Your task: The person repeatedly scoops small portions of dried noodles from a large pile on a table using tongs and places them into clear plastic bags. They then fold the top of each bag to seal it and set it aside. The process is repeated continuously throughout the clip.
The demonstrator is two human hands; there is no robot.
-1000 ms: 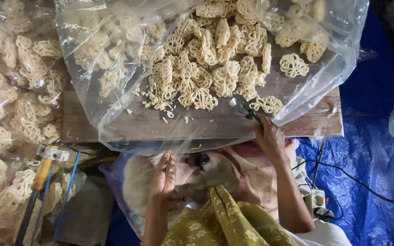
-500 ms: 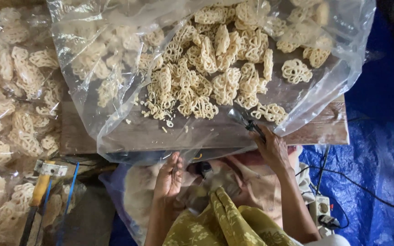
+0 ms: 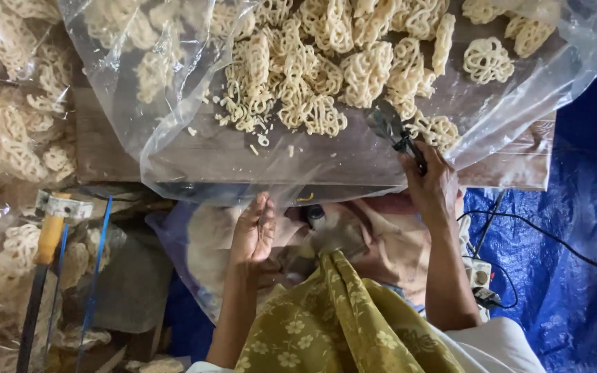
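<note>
Far to the left of the left hand's fingers, more clear bags of pale lattice crackers [image 3: 8, 145] are stacked, and a yellow-handled tool [image 3: 48, 238] with a dark shaft stands below them beside a blue cord [image 3: 98, 255].

The left hand [image 3: 253, 231] is raised palm-inward with its fingers [image 3: 265, 207] straight and close together, holding nothing. The fingertips reach up to the lower edge of the big clear plastic bag [image 3: 174, 148], which lies over the wooden worktop [image 3: 105, 148]; whether they touch the film cannot be told. Just above those fingers, inside the bag, a heap of lattice-shaped crackers [image 3: 312, 76] lies among loose crumbs.

Between the two hands, below the bag's edge, yellow flowered cloth [image 3: 340, 318] drapes toward the camera.

The right hand [image 3: 430, 186] is closed, its fingers [image 3: 416, 166] wrapped around the handle of a dark metal tool [image 3: 392, 128]. The tool's head juts up and left from the fingers, pressed against the bag film just beside the lowest crackers.

To the right of those fingers a black cable [image 3: 540, 235] runs across a blue tarp [image 3: 561, 276], and a white power strip [image 3: 479, 276] sits near the right forearm.
</note>
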